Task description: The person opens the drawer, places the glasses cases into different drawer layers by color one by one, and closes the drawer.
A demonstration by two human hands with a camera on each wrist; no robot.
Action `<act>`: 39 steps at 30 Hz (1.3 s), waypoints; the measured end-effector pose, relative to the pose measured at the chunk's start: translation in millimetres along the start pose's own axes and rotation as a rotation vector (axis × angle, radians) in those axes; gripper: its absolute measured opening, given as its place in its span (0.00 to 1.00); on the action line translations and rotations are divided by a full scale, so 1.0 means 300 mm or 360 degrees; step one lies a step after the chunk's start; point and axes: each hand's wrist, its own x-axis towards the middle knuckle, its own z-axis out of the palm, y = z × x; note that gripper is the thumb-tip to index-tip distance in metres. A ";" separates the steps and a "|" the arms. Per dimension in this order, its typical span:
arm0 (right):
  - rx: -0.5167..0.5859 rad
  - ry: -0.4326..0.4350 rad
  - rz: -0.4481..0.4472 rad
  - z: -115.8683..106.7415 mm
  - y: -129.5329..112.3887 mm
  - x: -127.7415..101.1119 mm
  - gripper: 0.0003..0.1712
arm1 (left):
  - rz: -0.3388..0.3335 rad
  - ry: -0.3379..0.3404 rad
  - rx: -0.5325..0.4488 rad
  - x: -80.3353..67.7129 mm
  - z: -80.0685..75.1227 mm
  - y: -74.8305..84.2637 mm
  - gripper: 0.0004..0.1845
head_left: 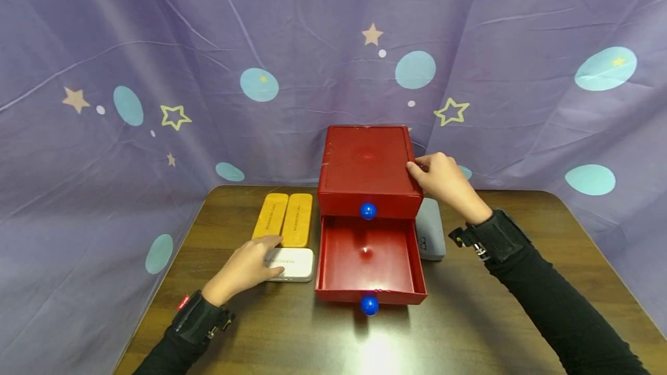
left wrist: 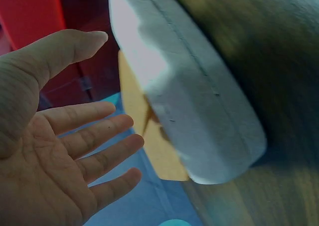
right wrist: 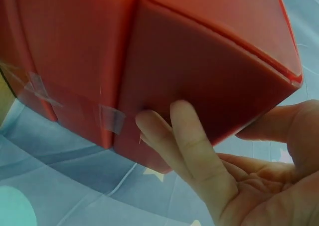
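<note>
My left hand (head_left: 249,265) reaches over the end of a white glasses-type case (head_left: 299,265) lying on the table. In the left wrist view its fingers (left wrist: 102,136) are straight and spread, with the thumb apart beside the case. A red two-drawer box (head_left: 372,161) stands in the middle, its upper drawer closed and its lower drawer (head_left: 339,265) pulled out with nothing inside. My right hand (head_left: 443,178) rests at the box's upper right edge, thumb on top. In the right wrist view, straight fingers (right wrist: 192,131) press the side wall.
Two yellow cases (head_left: 297,221) lie side by side behind the white one. A grey case (head_left: 430,230) with a small glasses mark lies right of the box. Blue knobs (head_left: 370,305) stick out from both drawers. A purple patterned curtain (head_left: 312,16) hangs behind the wooden table (head_left: 271,328).
</note>
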 end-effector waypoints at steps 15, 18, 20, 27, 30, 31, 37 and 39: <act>0.0354 -0.0209 0.0270 -0.034 -0.028 0.010 0.25 | -0.0041 -0.0083 0.0037 0.012 0.039 -0.038 0.40; 0.0423 -0.0270 0.0301 -0.042 -0.034 0.017 0.26 | 0.0006 -0.0065 0.0074 0.010 0.048 -0.040 0.39; 0.0418 -0.0291 0.0291 -0.044 -0.036 0.021 0.25 | 0.0031 -0.0060 0.0099 0.007 0.055 -0.041 0.39; 0.0352 -0.0308 0.0254 -0.042 -0.031 0.021 0.25 | 0.0076 -0.0019 0.0135 0.008 0.065 -0.040 0.36; 0.0339 -0.0306 0.0257 -0.039 -0.029 0.020 0.25 | 0.0065 -0.0003 0.0121 0.008 0.065 -0.035 0.35; 0.0338 -0.0304 0.0258 -0.039 -0.029 0.020 0.25 | 0.0063 0.0005 0.0119 0.008 0.066 -0.034 0.35; 0.0335 -0.0281 0.0267 -0.033 -0.031 0.019 0.25 | 0.0053 0.0003 0.0146 0.000 0.074 -0.030 0.38; 0.0326 -0.0274 0.0270 -0.031 -0.031 0.019 0.25 | 0.0038 -0.0013 0.0157 -0.005 0.076 -0.028 0.39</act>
